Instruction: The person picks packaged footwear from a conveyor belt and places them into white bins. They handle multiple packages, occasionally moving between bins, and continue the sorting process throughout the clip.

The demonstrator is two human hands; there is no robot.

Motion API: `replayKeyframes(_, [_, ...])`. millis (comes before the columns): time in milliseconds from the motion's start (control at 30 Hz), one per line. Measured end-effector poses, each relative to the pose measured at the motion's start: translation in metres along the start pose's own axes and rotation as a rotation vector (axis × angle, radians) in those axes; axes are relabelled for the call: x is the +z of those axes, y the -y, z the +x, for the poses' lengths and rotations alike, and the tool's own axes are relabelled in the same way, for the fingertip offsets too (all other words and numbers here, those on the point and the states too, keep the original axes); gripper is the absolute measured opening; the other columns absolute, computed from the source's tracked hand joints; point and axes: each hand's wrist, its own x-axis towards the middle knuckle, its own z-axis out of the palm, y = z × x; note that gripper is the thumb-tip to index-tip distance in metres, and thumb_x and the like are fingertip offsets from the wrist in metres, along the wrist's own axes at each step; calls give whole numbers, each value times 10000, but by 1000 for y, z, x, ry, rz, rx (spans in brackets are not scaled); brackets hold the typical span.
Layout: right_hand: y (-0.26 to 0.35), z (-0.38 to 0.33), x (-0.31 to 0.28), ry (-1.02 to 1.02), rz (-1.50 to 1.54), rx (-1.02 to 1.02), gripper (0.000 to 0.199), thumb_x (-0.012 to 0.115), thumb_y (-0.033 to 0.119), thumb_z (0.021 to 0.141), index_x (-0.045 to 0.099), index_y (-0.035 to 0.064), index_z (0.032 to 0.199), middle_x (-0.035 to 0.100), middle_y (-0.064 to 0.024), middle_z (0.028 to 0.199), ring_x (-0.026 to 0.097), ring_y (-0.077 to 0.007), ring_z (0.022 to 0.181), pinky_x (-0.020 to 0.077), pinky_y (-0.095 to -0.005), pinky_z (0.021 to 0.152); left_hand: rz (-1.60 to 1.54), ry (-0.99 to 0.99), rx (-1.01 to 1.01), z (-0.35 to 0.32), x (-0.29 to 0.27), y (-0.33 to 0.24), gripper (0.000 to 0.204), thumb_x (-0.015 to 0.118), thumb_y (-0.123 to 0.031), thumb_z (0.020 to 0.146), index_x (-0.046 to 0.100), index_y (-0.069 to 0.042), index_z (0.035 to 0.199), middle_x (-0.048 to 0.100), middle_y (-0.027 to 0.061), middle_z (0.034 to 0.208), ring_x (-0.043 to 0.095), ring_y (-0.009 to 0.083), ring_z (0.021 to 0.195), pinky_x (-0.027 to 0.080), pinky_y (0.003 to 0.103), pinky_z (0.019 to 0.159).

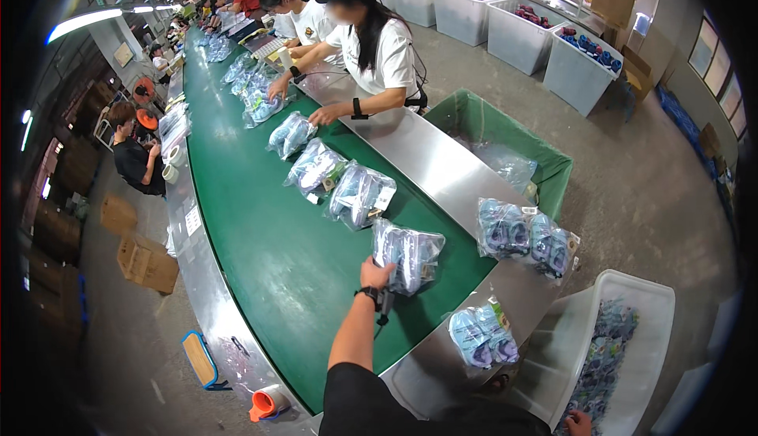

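My left hand (pixel 377 273), with a dark band on its wrist, closes on the left edge of a clear bag of pale blue and lilac shoes (pixel 408 254) over the green conveyor belt (pixel 268 278). Just beyond it, a second bag of shoes (pixel 361 195) and a third bag (pixel 316 167) lie on the belt. At the bottom right my right hand (pixel 579 422) is at the white bin (pixel 659 317), beside the many bagged shoes (pixel 606 349) inside. Its fingers are mostly cut off by the frame's lower edge.
Two bags of shoes (pixel 527 236) and a smaller bag (pixel 483 335) lie on the metal ledge. Across the belt, a co-worker in a white shirt (pixel 387 49) handles more bags. A green bin (pixel 560 175) stands right; an orange cup (pixel 267 404) sits lower left.
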Motion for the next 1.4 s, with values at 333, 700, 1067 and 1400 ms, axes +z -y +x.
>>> replayKeyframes(333, [-11,7,26,70,263,153,400,647,286,957,642,22,1256,681,-187,1108,677,-267,936,558,-376,760,-589,-83,70,-201,2,36,666,693,-3,898,400,-8,1496,644,106,1251,642,207,1123,550,360,948])
replayKeyframes(700, [29,32,19,46,621,-46,318,646,174,912,653,-19,1165,703,-105,822,676,-167,757,538,-315,720,-590,203,-358,-236,-20,28,963,750,-53,839,138,-22,1582,564,198,1308,636,274,1092,560,392,883])
replayKeyframes(1067, [124,28,-79,-122,735,-276,354,654,184,951,637,-15,1243,703,-118,1012,676,-188,936,535,-318,835,-872,399,-315,-319,7,-124,671,609,-160,890,351,-81,1504,525,132,1371,605,319,1172,549,453,945])
replayKeyframes(1400, [113,-50,-140,-532,425,-824,817,865,295,713,490,171,1428,459,-145,1451,405,-373,1389,313,-530,1149,-554,968,-327,-515,204,-226,659,561,-136,930,312,-107,1540,532,114,1349,581,236,1185,511,399,974])
